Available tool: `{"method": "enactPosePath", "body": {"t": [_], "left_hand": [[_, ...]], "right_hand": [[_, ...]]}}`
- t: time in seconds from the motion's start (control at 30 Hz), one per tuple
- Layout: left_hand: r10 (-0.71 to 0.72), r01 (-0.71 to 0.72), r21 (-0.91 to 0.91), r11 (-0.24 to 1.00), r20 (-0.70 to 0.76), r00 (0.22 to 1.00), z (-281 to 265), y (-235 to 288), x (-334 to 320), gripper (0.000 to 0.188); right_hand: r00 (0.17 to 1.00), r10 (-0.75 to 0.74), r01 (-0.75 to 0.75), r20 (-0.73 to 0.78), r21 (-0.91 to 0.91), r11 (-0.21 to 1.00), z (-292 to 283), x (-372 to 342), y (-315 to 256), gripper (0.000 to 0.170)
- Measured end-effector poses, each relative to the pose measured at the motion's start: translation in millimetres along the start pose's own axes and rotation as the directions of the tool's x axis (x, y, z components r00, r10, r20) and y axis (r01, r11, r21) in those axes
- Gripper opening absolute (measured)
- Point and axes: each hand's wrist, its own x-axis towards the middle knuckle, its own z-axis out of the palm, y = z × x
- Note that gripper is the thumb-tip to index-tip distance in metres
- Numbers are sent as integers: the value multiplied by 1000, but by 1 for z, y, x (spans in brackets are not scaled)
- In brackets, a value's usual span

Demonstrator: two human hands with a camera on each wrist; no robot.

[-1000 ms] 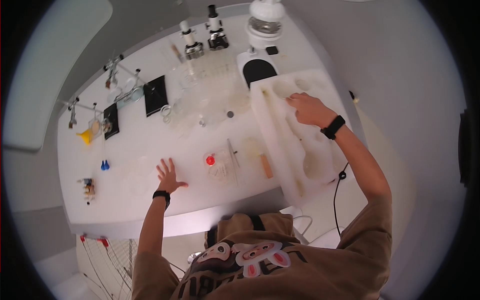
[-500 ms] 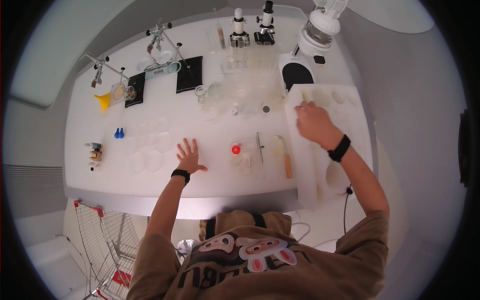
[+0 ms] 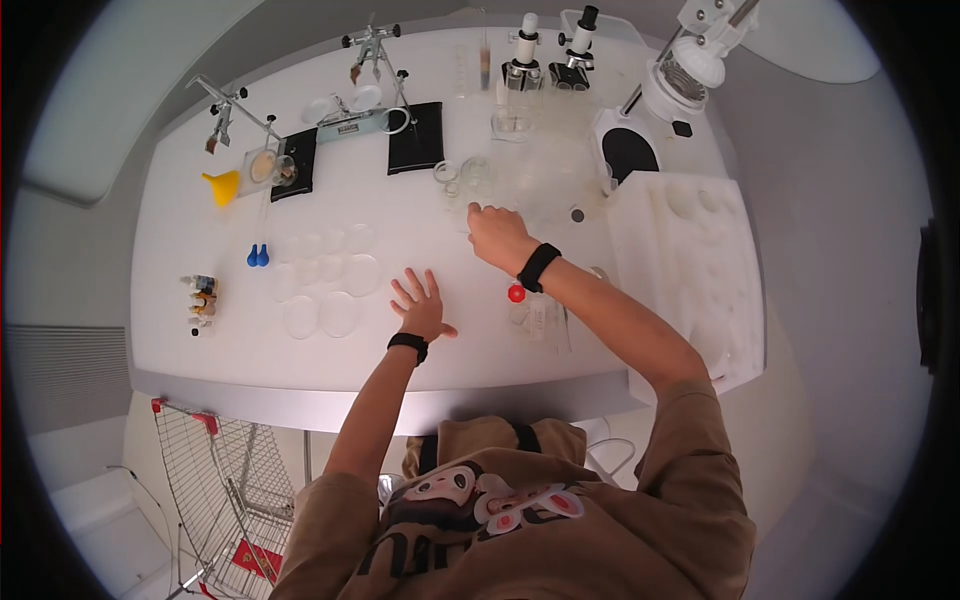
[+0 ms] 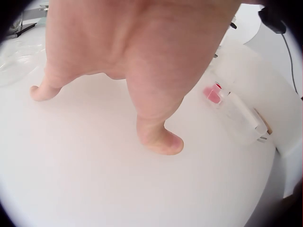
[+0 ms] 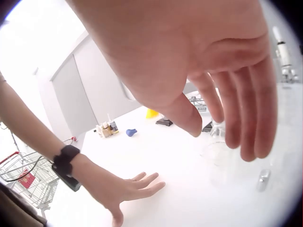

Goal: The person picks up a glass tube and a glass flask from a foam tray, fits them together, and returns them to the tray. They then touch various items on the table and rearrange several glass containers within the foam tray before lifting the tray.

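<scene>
The left hand (image 3: 422, 312) rests on the white table with its fingers spread, right of several clear round dishes (image 3: 341, 314). In the left wrist view, the thumb and a fingertip of that hand (image 4: 137, 61) touch the tabletop and hold nothing. Over the middle of the table is the right hand (image 3: 500, 240), near small glass dishes (image 3: 476, 174). Seen by the right wrist camera, the right hand (image 5: 203, 61) has relaxed, slightly bent fingers (image 5: 246, 113) with nothing between them. A red-capped item (image 3: 516, 293) lies below the right wrist.
Two microscopes (image 3: 524, 70) and clear glassware stand at the back. A white moulded foam tray (image 3: 690, 280) is at the right, below a white stand device (image 3: 690, 75). Clamp stands, a yellow funnel (image 3: 221, 188), blue bulbs (image 3: 258, 256) and small bottles (image 3: 203, 300) occupy the left.
The right hand has moved left from above the foam tray to the middle of the table. The head view has shifted, while the left hand stays spread on the table.
</scene>
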Motion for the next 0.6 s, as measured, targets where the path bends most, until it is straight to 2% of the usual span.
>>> {"method": "enactPosePath", "body": {"t": [0.1, 0.17, 0.2, 0.27, 0.4, 0.47, 0.5, 0.53, 0.6], "left_hand": [[4, -4, 15, 1000, -16, 1000, 0, -1, 0, 143], [6, -5, 31, 1000, -22, 1000, 2, 0, 0, 143], [9, -8, 54, 999, -30, 1000, 3, 1, 0, 143], [14, -12, 79, 997, -36, 999, 2, -1, 1, 143], [19, -16, 98, 995, -21, 1000, 2, 2, 2, 143], [20, -20, 104, 994, -3, 1000, 2, 2, 4, 143], [15, -14, 94, 995, -4, 1000, 3, 1, 4, 143], [11, -10, 85, 996, -7, 1000, 4, 0, 4, 143], [57, -54, 144, 988, -13, 998, 5, -1, 6, 144]], "right_hand": [[998, 56, -57, 33, 33, 998, 22, 14, -2, 29], [998, 62, -60, 29, -66, 996, 31, 18, -3, 47], [998, 61, -59, 30, -66, 996, 32, 20, -5, 47], [991, 102, -95, 88, -76, 993, 35, 21, -6, 59], [990, 133, -126, 53, -122, 985, 45, 22, -5, 56], [995, 97, -95, 8, -141, 985, 49, 23, -2, 58], [995, 100, -101, -10, -160, 982, 51, 23, -2, 48], [993, 115, -117, -19, -163, 980, 53, 24, -3, 48], [999, 39, -41, -21, -86, 995, 41, 18, -6, 30]]}}
